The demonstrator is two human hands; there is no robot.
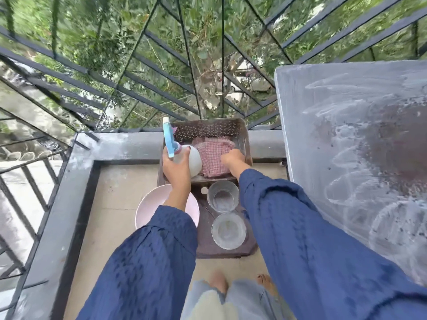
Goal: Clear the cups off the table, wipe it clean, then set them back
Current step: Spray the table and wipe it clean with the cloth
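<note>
Seemingly mid-wipe: left hand (176,168) grips the spray bottle (169,139), right hand (233,160) pinches the checked cloth (213,150) in the basket (245,137); next, lift it to the table (342,139).

Basket (246,144) walls close beyond and outside the fingers (225,159) of the right hand (233,160), curled on checked cloth (213,151); spray bottle (193,160) in left hand (176,170) just inside them; two cups (223,196) (228,230) back by the wrist; free room straight above and outward over the streaked table (346,107).
</note>
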